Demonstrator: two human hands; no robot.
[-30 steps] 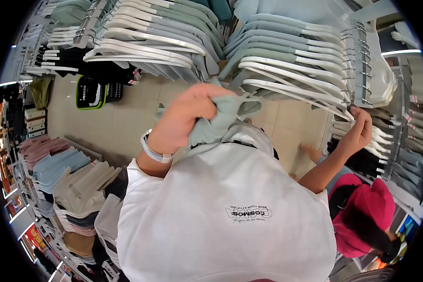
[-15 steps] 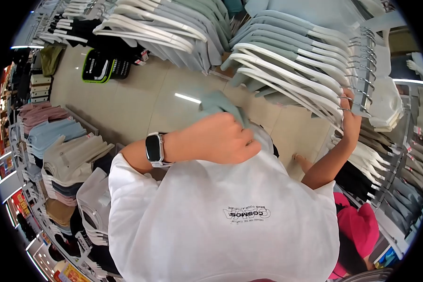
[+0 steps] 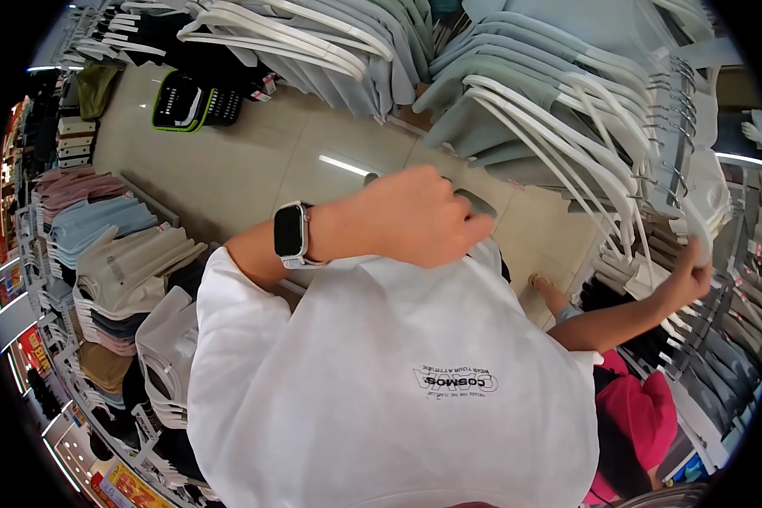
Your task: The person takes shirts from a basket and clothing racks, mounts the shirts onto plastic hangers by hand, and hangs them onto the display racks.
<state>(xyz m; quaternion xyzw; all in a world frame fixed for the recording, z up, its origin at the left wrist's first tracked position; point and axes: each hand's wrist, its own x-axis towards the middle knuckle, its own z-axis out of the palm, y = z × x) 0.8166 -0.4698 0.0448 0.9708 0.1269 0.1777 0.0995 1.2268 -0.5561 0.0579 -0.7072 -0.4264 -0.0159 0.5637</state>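
My left hand (image 3: 423,216), with a watch (image 3: 290,232) on its wrist, is closed in front of my chest. It grips a grey-green garment (image 3: 477,206), mostly hidden behind the fist. At the right, the fingers of my right hand (image 3: 692,275) are closed on the end of a white hanger (image 3: 697,227). Beside that hand, bare white hangers (image 3: 559,140) hang from the rail (image 3: 670,161) at uneven angles. Behind them on the same rail are grey-green shirts (image 3: 504,80) on hangers.
Another row of grey shirts (image 3: 381,59) hangs at the top. A black basket with a green rim (image 3: 196,102) stands on the tiled floor (image 3: 254,161). Folded and hung clothes (image 3: 135,262) line the left side. A person in pink (image 3: 635,411) is at the lower right.
My right hand has moved right and down from the hanger hooks, now with a hanger end in it. The front hangers have swung apart. My left fist has risen slightly, and the garment shows less.
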